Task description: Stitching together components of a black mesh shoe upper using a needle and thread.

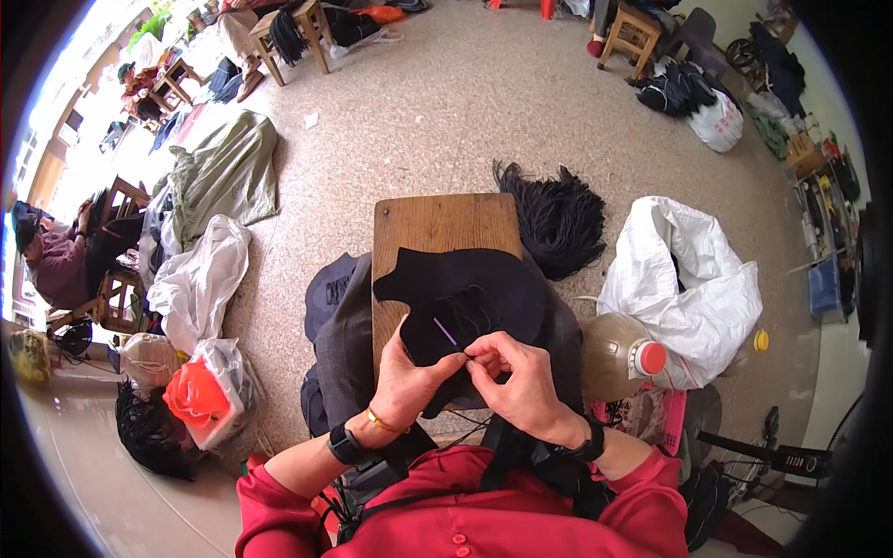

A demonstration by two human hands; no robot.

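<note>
A piece of black fabric (465, 288) with scalloped layers lies on a small wooden bench (437, 223) in front of me. My left hand (409, 381) grips the near edge of this fabric from the left, thumb on top. My right hand (521, 381) pinches at the fabric right beside the left thumb; whatever thin thing it holds is too small to make out. A short purple thread or mark (445, 331) shows on the fabric just above my fingers. Both wrists wear dark bands.
A bundle of black fringe (558, 219) lies on the floor past the bench. A white sack (688, 279) and an amber plastic jug with a red cap (619, 358) stand at my right. White bags and an orange bag (195, 391) sit left. Another person (56, 265) works far left.
</note>
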